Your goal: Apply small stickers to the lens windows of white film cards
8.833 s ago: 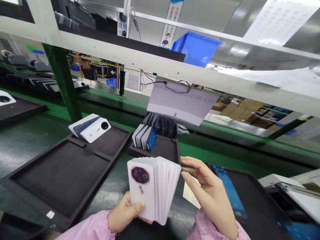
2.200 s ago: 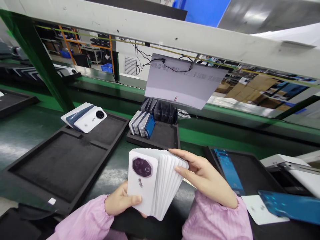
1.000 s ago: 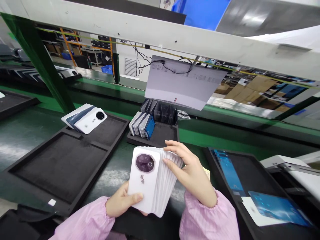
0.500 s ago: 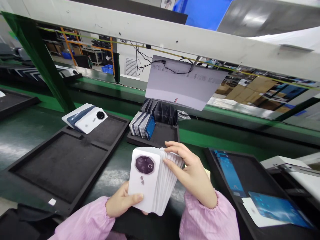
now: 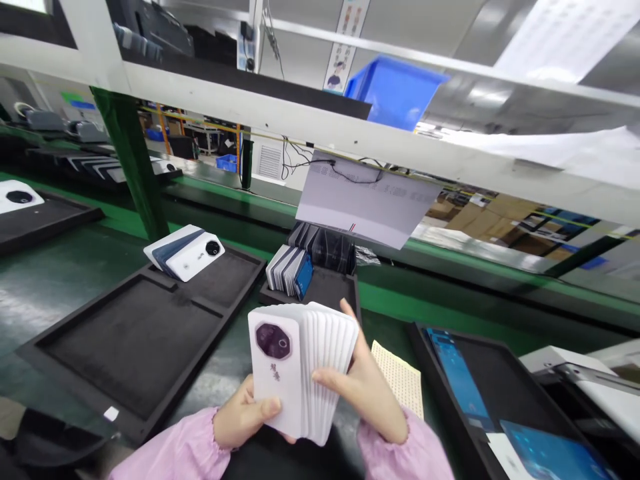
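A fanned stack of white phone back panels [image 5: 301, 373] is held upright in front of me. The front panel carries a dark octagonal camera patch and small dark lettering. My left hand [image 5: 243, 415] is closed round the lower left of the stack, its thumb flat on the front panel. On the right side, my right hand [image 5: 363, 383] grips the fanned panels, with its thumb across the front and its fingers mostly hidden behind. Behind the stack stands a black tray [image 5: 330, 288] with a row of panels [image 5: 286, 270], a blue-filmed one at its right end.
A large black foam tray [image 5: 130, 340] on the left bears white and dark-blue panels [image 5: 193, 257]. To the right, another black tray [image 5: 493, 373] holds blue-filmed sheets [image 5: 463, 380]. A dotted yellow sheet [image 5: 400, 380] lies by my right wrist. Overhead runs a white beam [image 5: 280, 120].
My right hand has moved from the stack's top right edge down round its right side, thumb now across the front. The fanned panels stand more upright. The view has tilted upward.
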`<action>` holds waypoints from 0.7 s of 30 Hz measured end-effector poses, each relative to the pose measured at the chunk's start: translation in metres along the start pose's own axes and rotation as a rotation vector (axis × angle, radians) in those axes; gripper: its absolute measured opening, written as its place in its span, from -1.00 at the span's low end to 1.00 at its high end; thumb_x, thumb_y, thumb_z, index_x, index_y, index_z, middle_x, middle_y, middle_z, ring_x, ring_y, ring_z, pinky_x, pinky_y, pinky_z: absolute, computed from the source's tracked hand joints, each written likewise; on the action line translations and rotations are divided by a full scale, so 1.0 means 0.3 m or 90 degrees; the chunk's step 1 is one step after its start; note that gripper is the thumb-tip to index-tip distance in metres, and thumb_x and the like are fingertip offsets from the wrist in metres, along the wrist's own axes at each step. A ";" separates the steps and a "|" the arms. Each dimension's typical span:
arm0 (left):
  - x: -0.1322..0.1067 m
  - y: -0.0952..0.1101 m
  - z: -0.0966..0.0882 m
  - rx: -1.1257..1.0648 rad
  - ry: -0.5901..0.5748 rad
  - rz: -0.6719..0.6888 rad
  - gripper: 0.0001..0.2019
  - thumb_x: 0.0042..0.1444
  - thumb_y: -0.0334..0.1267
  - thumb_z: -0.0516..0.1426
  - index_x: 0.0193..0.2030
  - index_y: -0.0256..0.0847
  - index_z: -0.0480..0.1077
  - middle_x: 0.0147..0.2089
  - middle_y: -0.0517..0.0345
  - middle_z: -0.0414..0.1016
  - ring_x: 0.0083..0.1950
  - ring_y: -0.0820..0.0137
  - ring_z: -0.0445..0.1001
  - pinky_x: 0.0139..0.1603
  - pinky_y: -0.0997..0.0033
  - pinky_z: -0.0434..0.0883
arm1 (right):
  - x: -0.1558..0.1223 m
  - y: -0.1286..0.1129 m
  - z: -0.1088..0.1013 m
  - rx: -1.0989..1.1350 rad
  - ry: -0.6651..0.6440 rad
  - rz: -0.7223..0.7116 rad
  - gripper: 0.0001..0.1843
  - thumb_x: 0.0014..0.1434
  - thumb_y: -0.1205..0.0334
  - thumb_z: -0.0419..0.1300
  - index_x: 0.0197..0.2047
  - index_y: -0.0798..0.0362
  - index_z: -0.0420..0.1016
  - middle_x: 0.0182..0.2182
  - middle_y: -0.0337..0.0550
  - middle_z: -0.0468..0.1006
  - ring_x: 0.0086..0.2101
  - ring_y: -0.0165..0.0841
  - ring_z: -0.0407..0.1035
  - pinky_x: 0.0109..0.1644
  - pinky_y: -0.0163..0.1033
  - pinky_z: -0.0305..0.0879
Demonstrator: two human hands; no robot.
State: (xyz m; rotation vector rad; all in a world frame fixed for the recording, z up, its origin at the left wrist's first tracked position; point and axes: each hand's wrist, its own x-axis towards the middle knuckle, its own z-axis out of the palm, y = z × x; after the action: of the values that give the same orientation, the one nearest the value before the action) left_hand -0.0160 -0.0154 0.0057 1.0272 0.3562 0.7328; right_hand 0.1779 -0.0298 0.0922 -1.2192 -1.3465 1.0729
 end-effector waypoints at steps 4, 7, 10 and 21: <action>0.002 -0.004 -0.001 -0.036 0.014 0.020 -0.65 0.01 -0.08 0.19 -0.17 -0.33 0.50 -0.45 -0.04 0.57 -0.50 0.37 0.52 -0.49 0.48 0.45 | -0.047 0.070 0.075 0.075 -0.009 -0.045 -0.54 -0.06 0.12 0.31 -0.07 0.03 0.36 -0.24 -0.13 0.54 -0.26 -0.25 0.44 -0.23 -0.21 0.39; -0.001 -0.012 -0.008 0.009 0.029 0.024 -0.66 0.03 -0.09 0.18 -0.17 -0.32 0.49 -0.43 -0.02 0.57 -0.47 0.36 0.53 -0.44 0.44 0.47 | -0.084 0.125 0.113 0.112 0.062 -0.045 -0.57 -0.07 0.11 0.30 -0.12 0.05 0.37 -0.34 -0.15 0.54 -0.37 -0.29 0.43 -0.34 -0.25 0.38; -0.008 -0.015 -0.009 0.079 0.035 0.007 -0.67 0.04 -0.08 0.17 -0.19 -0.32 0.49 -0.42 -0.01 0.58 -0.44 0.34 0.54 -0.39 0.41 0.48 | -0.116 0.175 0.144 0.101 0.195 -0.016 -0.50 -0.15 0.14 0.34 -0.12 0.07 0.36 -0.32 -0.12 0.54 -0.37 -0.27 0.43 -0.34 -0.23 0.38; -0.008 -0.008 0.004 0.150 -0.019 -0.031 -0.63 0.03 -0.04 0.16 -0.21 -0.36 0.51 -0.43 -0.01 0.58 -0.41 0.34 0.54 -0.36 0.44 0.45 | -0.182 0.231 0.166 0.059 0.308 -0.021 -0.41 -0.11 0.14 0.30 -0.01 0.11 0.27 -0.26 -0.04 0.54 -0.26 -0.20 0.44 -0.21 -0.14 0.38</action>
State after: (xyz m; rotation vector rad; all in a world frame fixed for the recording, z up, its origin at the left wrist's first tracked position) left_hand -0.0161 -0.0185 0.0042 1.2464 0.4469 0.6410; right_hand 0.1373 -0.0767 0.0120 -1.2805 -0.9302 0.7427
